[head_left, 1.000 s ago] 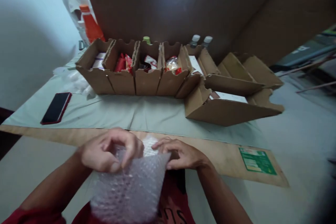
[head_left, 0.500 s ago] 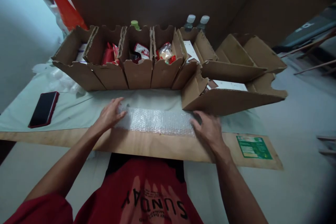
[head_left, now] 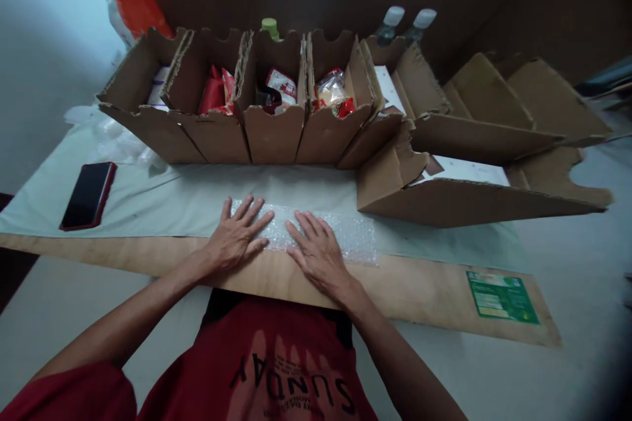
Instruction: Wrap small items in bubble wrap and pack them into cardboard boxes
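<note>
A long strip of clear bubble wrap [head_left: 358, 238] lies flat along the front of the table, partly on the pale green cloth and partly on bare wood. My left hand [head_left: 237, 237] rests palm down on its left end, fingers spread. Close beside it, my right hand [head_left: 318, 253] lies flat on the strip's middle, its fingers stretched out and slightly apart. Both hands cover parts of the wrap.
Several cardboard bins [head_left: 274, 135] stand in a row behind, with packets inside. Another cardboard bin [head_left: 474, 200] holding a white box sits at right. A phone [head_left: 89, 194] lies left. A green label [head_left: 502, 296] is on the wooden edge [head_left: 419, 286]. Bottles [head_left: 390, 23] stand behind.
Both hands have moved inward from the two ends of the bubble wrap and now lie flat on it, close together. The camera view has shifted slightly.
</note>
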`<state>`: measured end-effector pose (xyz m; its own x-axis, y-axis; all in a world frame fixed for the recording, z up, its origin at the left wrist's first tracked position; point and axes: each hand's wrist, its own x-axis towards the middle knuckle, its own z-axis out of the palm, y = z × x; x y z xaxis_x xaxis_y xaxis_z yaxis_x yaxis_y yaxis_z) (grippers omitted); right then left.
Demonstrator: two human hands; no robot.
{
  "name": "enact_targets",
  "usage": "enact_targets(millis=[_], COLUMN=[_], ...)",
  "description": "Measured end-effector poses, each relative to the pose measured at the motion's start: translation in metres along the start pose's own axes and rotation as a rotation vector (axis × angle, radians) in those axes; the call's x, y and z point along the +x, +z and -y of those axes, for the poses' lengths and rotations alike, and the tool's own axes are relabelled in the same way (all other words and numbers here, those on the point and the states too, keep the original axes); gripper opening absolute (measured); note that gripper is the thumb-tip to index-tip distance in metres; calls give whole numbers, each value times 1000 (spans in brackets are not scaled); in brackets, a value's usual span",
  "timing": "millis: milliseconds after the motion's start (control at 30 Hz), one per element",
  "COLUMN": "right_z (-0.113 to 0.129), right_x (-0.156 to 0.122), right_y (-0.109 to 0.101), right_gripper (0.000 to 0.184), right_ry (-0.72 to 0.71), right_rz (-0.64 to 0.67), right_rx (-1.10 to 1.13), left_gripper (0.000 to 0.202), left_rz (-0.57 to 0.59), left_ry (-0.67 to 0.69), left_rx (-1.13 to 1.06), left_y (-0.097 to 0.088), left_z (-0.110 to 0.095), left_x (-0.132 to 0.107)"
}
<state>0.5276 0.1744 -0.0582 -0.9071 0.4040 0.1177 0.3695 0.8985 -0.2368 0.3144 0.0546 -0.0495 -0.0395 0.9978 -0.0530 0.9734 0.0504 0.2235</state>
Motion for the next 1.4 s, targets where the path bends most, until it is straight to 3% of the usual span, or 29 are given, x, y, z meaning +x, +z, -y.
enact_targets(millis=[133, 233, 333, 433, 500, 600, 667, 833, 933, 1000, 1100, 1133, 1200, 1333, 1400], right_z=[-39, -66, -76, -61, -42, -25, -30, -60, -63, -57, -45, -42, -41, -52, -58], right_x=[-52, -89, -108, -96, -71, -27, -9, -14, -25, -32, -42, -46, -56, -84, -94], right_y=[-1, -8, -17, -29, -36, -40, -40, -45, -69, -94, -124, -127, -118, -75, -63], right_gripper=[52, 50, 46, 38, 35, 36, 38, 22, 14, 15, 16, 16, 18, 19, 27], right_ry=[164, 279, 397, 430, 336, 180, 179, 253, 231, 195, 96, 55, -7, -53, -10], right_rz=[-67, -113, -194, -297, -308, -212, -125, -55, -23, -83, -293, -345, -367, -181, -127], right_rx=[-75, -154, -233, -239, -177, -108, -133, -182, -160, -168, -234, -258, -299, -289, -244], left_gripper=[53, 53, 52, 53, 50, 47, 46, 23, 13, 13, 13, 12, 14, 19, 43], left_rz=[-34, -40, -42, -102, -157, -150, -76, 40, 60, -72, -452, -546, -570, -254, -193], left_ry=[-42, -51, -63, -57, -19, -18, -92, -141, -103, -39, 126, 180, 263, 320, 272], left_rx=[-30, -51, -62, -62, -47, 12, 81, 128, 100, 104, 121, 122, 123, 123, 98], left_y=[0, 0, 0, -4, -11, -24, -32, -45, -65, -85, -105, -104, -88, -40, -31], left_z=[16, 17, 11, -2, -12, -14, -4, 25, 22, 15, 7, 6, 8, 18, 18], left_x=[-13, -17, -16, -9, 1, 19, 28, 35, 31, 23, 5, -2, -14, -35, -39])
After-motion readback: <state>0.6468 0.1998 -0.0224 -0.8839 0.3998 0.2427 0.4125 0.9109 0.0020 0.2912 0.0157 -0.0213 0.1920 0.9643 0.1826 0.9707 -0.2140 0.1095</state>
